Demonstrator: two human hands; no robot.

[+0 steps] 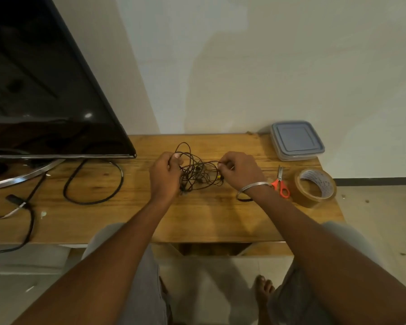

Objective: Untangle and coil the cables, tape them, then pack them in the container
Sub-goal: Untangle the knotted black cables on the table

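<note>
A tangle of thin dark cables [198, 171] lies on the wooden table [197, 221] between my hands. My left hand [165, 175] grips the left side of the tangle, fingers curled round several strands. My right hand [240, 171] pinches a strand at the tangle's right edge, near a small yellow plug. A roll of brown tape [314, 187] stands at the right end of the table. Orange-handled scissors [280, 182] lie beside it. A clear container with a grey-blue lid [297, 140], shut, sits at the back right corner.
A large black TV [45, 90] on a metal stand fills the left of the table. Its thick black power cable [94, 184] loops across the wood, with more leads at the far left. The table's right edge drops to the floor just past the tape.
</note>
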